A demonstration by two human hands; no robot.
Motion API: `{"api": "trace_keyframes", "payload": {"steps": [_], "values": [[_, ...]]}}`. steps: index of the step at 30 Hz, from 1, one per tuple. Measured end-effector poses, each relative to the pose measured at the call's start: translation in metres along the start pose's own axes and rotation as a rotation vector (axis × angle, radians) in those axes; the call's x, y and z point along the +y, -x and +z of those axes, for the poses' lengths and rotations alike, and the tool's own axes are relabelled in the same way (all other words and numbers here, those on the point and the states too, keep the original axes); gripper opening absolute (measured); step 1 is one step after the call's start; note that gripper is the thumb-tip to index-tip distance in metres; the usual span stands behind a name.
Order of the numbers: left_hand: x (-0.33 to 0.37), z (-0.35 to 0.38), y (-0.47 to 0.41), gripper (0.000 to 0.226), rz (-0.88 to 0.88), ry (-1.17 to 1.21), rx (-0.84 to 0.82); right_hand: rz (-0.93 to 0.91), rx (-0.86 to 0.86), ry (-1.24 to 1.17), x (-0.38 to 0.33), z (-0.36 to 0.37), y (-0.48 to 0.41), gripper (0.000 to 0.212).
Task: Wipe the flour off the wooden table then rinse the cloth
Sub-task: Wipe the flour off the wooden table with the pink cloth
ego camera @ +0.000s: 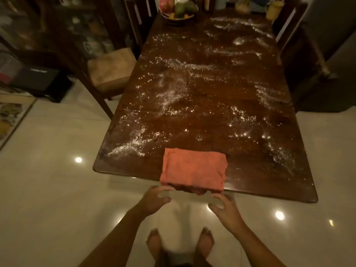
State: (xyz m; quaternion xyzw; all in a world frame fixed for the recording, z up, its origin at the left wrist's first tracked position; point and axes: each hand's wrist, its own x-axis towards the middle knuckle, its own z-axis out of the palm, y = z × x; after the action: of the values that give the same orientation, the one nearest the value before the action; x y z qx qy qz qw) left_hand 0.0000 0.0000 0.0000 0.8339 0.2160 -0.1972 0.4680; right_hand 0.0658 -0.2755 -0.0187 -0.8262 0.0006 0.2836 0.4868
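Observation:
A folded orange cloth [193,168] lies on the near edge of the dark wooden table [250,176], its near side hanging slightly over the edge. White flour [169,97] is scattered in streaks and specks over most of the tabletop. My left hand [155,199] is just below the cloth's near left corner, fingers loosely curved, fingertips at its edge. Below the near right corner, my right hand [225,206] is held the same way. Neither hand plainly grips the cloth.
A fruit bowl [178,11] and a yellow jug [273,9] stand at the table's far end. A cushioned chair [110,69] is at the left side, another chair [289,26] at the far right. I stand barefoot on glossy white tiles [57,180].

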Motion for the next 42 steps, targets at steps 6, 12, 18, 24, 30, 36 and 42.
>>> {"api": "trace_keyframes", "payload": {"steps": [6, 12, 18, 24, 30, 36, 42], "values": [[-0.020, 0.018, -0.020, 0.057, 0.047, -0.011, 0.014, 0.067, -0.143, 0.019, 0.010, 0.007, -0.022, 0.044], [-0.013, 0.032, -0.011, 0.027, 0.050, 0.177, 0.127, 0.008, -0.111, 0.002, 0.016, 0.006, -0.023, 0.043], [-0.005, 0.041, 0.007, 0.026, -0.097, 0.331, 0.238, 0.090, -0.054, -0.173, 0.013, -0.003, -0.011, 0.040], [0.024, 0.023, 0.029, 0.020, -0.141, 0.490, 0.340, 0.073, 0.033, -0.160, 0.000, -0.022, -0.001, 0.040], [0.065, -0.012, 0.039, 0.043, -0.159, 0.569, 0.376, 0.007, 0.080, -0.075, -0.032, -0.052, -0.010, 0.031], [0.089, -0.031, 0.028, 0.034, -0.164, 0.466, 0.593, 0.017, 0.188, -0.053, -0.068, -0.071, -0.028, 0.032], [0.101, -0.054, -0.001, 0.035, -0.176, 0.501, 0.582, 0.124, 0.293, -0.100, -0.091, -0.087, -0.046, 0.034]]}}
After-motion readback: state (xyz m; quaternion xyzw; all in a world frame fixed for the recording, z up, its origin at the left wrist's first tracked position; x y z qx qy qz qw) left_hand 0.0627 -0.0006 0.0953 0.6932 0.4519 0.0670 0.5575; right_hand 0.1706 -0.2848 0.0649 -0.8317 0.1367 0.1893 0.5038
